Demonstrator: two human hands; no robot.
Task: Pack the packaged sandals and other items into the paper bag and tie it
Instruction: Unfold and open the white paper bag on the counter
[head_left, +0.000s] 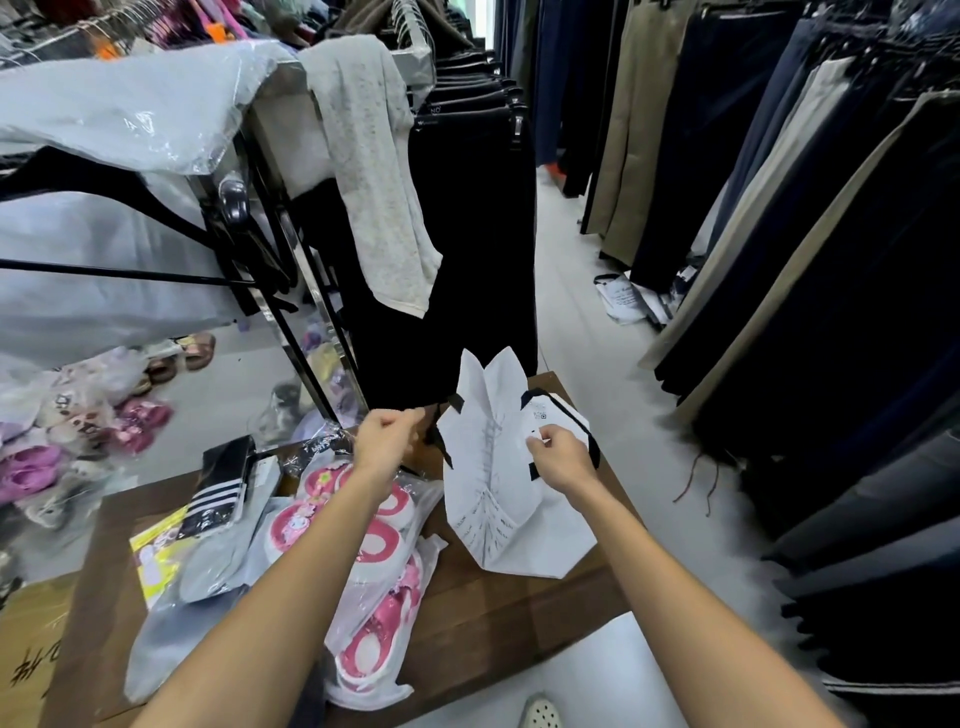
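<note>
A white paper bag (498, 499) with black ribbon handles stands partly folded on the brown table (483, 629). My right hand (558, 457) pinches its near rim by the right handle. My left hand (387, 441) is closed on the black ribbon at the bag's left side. Left of the bag lie pink and white sandals in clear plastic packets (374, 571), partly under my left forearm. Further left are a black striped packet of socks (221, 488), a yellow packet (156, 561) and a grey packaged garment (208, 566).
A clothes rack with black trousers (467, 234) and a grey cloth (374, 171) stands just behind the table. More hanging trousers (779, 208) line the right side. Bagged sandals (67, 431) pile on the floor at left. A cardboard box (26, 654) sits at lower left.
</note>
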